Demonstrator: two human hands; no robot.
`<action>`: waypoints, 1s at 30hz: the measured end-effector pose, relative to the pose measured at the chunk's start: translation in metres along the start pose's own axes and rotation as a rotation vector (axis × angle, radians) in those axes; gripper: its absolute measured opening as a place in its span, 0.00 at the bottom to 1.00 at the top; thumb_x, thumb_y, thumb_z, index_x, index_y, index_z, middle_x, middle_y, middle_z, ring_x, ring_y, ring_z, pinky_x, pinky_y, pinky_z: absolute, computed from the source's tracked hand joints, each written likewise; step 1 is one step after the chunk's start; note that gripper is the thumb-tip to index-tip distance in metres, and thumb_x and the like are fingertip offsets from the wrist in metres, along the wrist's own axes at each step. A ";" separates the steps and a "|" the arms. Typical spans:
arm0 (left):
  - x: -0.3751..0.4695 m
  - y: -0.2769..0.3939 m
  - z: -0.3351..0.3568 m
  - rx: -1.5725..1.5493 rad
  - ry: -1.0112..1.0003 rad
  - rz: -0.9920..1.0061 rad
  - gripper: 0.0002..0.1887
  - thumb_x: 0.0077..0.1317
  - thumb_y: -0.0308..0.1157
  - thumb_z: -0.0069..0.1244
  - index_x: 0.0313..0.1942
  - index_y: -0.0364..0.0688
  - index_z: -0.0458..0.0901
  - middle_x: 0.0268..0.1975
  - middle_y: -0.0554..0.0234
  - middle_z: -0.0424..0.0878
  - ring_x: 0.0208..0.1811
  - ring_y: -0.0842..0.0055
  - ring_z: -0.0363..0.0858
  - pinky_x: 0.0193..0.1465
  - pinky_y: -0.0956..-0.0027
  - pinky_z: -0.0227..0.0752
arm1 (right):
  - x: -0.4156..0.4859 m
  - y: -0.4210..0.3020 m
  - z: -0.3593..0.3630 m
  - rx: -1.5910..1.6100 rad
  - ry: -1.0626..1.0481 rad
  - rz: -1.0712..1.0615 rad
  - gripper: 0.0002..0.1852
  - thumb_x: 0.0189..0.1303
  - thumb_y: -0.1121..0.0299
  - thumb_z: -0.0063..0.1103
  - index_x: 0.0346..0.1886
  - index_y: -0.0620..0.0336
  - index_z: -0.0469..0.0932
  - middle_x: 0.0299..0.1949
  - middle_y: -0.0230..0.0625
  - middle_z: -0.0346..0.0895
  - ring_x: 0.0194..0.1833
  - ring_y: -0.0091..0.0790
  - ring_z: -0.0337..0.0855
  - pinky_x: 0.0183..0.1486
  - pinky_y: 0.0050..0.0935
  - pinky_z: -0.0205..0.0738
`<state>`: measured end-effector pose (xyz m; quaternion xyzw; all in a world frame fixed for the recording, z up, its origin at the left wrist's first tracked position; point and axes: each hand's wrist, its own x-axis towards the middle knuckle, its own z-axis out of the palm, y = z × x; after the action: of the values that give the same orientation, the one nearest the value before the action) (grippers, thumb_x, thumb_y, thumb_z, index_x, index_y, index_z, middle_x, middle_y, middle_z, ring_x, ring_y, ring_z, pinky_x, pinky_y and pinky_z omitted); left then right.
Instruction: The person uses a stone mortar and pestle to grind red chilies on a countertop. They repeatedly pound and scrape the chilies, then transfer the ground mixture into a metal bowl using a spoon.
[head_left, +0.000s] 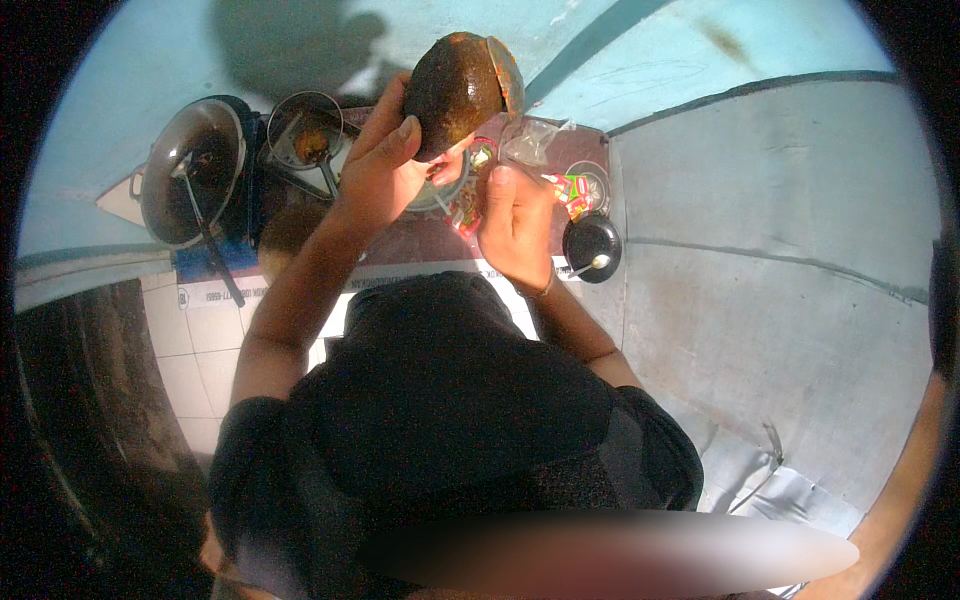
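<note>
My left hand (382, 161) grips a dark brown, rounded bowl-like vessel (454, 97), perhaps a stone mortar, raised and tilted over the table. Orange paste clings along its rim. A greyish, paste-smeared piece (508, 75) shows at its right side; whether this is part of the vessel or a utensil is unclear. Just below and to the right, my right hand (517, 225) has curled fingers and its thumb on top; anything inside it is hidden. A clear bowl (431, 201) sits beneath the vessel, partly covered by my left hand.
On the left stand a wok (169, 202) with a long-handled spatula (206, 236) and a wire strainer (305, 97) holding brown residue. A rounded brown thing (285, 240) is partly behind my left forearm. Rightward lie colourful sachets (574, 196), clear plastic (532, 142) and a black dish (581, 236) with a spoon (598, 262).
</note>
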<state>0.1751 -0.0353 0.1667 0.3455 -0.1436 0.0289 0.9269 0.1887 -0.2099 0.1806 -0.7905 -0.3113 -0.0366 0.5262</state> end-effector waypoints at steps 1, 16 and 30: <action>0.000 -0.001 -0.002 -0.016 -0.024 -0.014 0.29 0.70 0.48 0.48 0.63 0.39 0.62 0.43 0.58 0.75 0.34 0.76 0.68 0.31 0.70 0.61 | 0.001 0.004 0.002 -0.013 0.007 -0.034 0.19 0.73 0.65 0.44 0.25 0.66 0.72 0.20 0.54 0.70 0.23 0.60 0.72 0.28 0.49 0.62; -0.017 0.003 -0.016 0.242 0.199 -0.025 0.30 0.70 0.55 0.43 0.57 0.35 0.67 0.30 0.63 0.72 0.26 0.82 0.64 0.28 0.76 0.58 | 0.005 0.055 -0.007 -0.121 0.218 -0.105 0.20 0.76 0.65 0.43 0.24 0.63 0.67 0.18 0.29 0.64 0.22 0.21 0.63 0.24 0.26 0.56; -0.028 -0.006 -0.017 -0.031 0.192 -0.058 0.27 0.72 0.53 0.39 0.55 0.36 0.68 0.28 0.64 0.70 0.26 0.80 0.64 0.29 0.73 0.58 | 0.015 0.022 -0.036 -0.477 0.242 -0.312 0.17 0.55 0.81 0.60 0.49 0.56 0.85 0.25 0.38 0.67 0.25 0.35 0.70 0.29 0.32 0.65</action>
<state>0.1531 -0.0281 0.1426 0.3306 -0.0443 0.0329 0.9422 0.2224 -0.2394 0.1850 -0.8242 -0.3467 -0.2830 0.3469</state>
